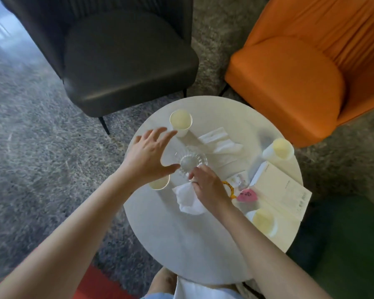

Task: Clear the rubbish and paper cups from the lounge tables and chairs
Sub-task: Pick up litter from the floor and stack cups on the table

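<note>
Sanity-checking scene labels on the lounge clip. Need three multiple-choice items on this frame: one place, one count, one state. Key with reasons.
1. Where is the crumpled tissue?
A. on the orange chair
B. on the round table, at the right hand
C. on the carpet

2. How many paper cups are on the table?
A. two
B. six
C. four

3. The left hand is:
A. fingers spread, holding nothing
B. gripping a cup
C. a fist

Key:
1 B, the tissue bunches under the right hand's curled fingers.
2 C, four rims show, one partly under the left hand.
3 A, its fingers are splayed above the tabletop.
</note>
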{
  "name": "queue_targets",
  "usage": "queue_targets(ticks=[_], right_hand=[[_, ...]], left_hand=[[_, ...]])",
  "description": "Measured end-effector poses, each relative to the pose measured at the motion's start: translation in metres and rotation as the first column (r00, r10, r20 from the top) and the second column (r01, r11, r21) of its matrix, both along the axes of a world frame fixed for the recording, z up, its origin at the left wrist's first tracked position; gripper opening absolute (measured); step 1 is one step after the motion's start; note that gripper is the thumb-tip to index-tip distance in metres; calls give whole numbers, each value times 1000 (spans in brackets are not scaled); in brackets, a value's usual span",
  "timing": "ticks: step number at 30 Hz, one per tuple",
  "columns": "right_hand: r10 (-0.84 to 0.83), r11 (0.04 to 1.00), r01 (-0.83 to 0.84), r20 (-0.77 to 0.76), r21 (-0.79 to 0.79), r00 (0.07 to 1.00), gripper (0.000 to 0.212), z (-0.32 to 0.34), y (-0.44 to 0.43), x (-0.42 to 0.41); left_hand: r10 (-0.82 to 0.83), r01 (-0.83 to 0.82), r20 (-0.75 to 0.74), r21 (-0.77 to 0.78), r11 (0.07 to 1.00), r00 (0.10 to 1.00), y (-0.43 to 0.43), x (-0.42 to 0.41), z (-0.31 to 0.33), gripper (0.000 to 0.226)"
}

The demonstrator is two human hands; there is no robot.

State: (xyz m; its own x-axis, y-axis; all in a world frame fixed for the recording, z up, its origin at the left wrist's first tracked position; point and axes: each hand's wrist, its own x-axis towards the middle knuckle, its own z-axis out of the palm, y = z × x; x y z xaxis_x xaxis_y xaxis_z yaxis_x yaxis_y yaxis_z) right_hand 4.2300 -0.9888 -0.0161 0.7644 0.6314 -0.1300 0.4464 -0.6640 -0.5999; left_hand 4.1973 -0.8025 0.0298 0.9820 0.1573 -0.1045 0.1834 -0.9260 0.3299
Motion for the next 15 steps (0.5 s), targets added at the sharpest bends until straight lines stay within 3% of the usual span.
queue_targets(ticks=[4,8,13,15], right_hand=[[-52,990,52,-3,130,999,11,34,-8,21],[-116,952,133,-75,277,990,12,53,-24,32],[-208,850,329,-312,412,927,20,45,-42,35],[-227,798,416,-421,437,878,25,36,-47,36]], left_hand=[[-124,129,51,-133,983,991,-20,12,19,86],[-278,265,-38,-203,942,960,-50,20,8,87],[-310,294,-97,-145,945,946,-77,29,-23,73],[-291,268,-72,-230,936,954,-86,31,-35,60]])
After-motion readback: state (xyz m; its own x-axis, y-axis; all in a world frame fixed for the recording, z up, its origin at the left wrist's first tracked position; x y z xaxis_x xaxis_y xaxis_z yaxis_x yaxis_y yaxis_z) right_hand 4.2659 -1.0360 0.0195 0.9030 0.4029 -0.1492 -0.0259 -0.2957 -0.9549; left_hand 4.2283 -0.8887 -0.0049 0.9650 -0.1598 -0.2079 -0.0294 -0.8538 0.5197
